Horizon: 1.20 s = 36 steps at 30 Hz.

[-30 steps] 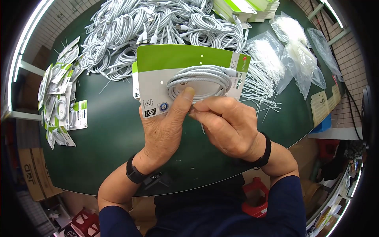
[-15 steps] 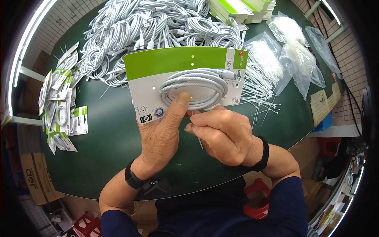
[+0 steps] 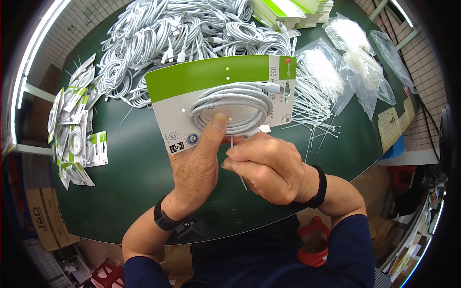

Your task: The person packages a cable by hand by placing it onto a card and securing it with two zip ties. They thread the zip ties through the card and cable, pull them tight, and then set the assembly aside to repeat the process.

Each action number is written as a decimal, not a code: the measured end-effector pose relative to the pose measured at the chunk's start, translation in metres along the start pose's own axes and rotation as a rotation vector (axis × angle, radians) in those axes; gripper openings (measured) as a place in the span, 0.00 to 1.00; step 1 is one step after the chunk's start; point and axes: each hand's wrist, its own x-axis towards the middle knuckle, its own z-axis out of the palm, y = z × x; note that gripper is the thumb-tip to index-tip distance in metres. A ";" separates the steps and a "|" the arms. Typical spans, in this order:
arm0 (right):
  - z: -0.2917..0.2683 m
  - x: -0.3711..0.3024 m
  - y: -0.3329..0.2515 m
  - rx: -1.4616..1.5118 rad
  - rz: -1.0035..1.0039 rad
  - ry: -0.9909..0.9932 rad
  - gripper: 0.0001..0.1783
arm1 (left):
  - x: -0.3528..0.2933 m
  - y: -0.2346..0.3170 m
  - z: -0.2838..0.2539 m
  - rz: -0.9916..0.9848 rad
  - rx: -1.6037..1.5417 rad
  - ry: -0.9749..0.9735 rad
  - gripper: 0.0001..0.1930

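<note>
My left hand (image 3: 201,161) grips a green and white packaging card (image 3: 180,86) by its near edge. Its thumb presses a coiled white braided USB cable (image 3: 240,103) flat against the card's face, while its fingers are hidden behind. Close beside it, my right hand (image 3: 269,165) is closed in a pinch on a thin white cable tie (image 3: 232,142), below the coil. The tie's tail (image 3: 243,182) sticks out under the pinching fingers. A USB plug (image 3: 264,128) at the cable's end shows just above the right hand.
Behind the card lies a large heap of coiled white cables (image 3: 158,38). A stack of cards (image 3: 288,14) stands at the back. Loose cable ties (image 3: 312,96) and plastic bags (image 3: 362,72) lie right. Carded cables (image 3: 74,129) are piled left. The green table (image 3: 139,192) curves toward me.
The card and coil have shifted slightly left. My right hand has drawn a little down, still pinching the tie; more of the tie and the USB plug now show.
</note>
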 end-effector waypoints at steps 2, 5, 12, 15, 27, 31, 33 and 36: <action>0.000 -0.001 0.000 0.067 -0.027 -0.006 0.16 | 0.000 0.000 0.000 0.001 0.005 0.015 0.22; -0.001 0.000 -0.003 0.130 -0.024 -0.022 0.16 | 0.000 0.001 -0.001 -0.006 -0.017 -0.006 0.23; 0.001 0.000 0.001 0.146 -0.024 -0.022 0.16 | 0.002 0.002 0.001 -0.006 -0.003 -0.009 0.23; 0.003 0.000 0.001 0.105 -0.022 -0.001 0.15 | 0.002 0.002 -0.001 -0.021 0.007 -0.012 0.23; 0.000 -0.002 0.000 0.179 0.012 -0.068 0.14 | 0.002 0.003 -0.001 -0.086 0.039 -0.004 0.22; 0.000 -0.003 0.001 0.227 0.007 -0.078 0.14 | 0.003 0.003 -0.001 -0.095 0.012 0.000 0.22; -0.001 -0.003 0.001 0.245 0.019 -0.075 0.14 | 0.003 0.002 -0.003 -0.098 0.035 -0.013 0.22; 0.000 -0.004 0.001 0.252 0.034 -0.059 0.15 | 0.003 0.000 -0.004 -0.096 0.029 -0.016 0.22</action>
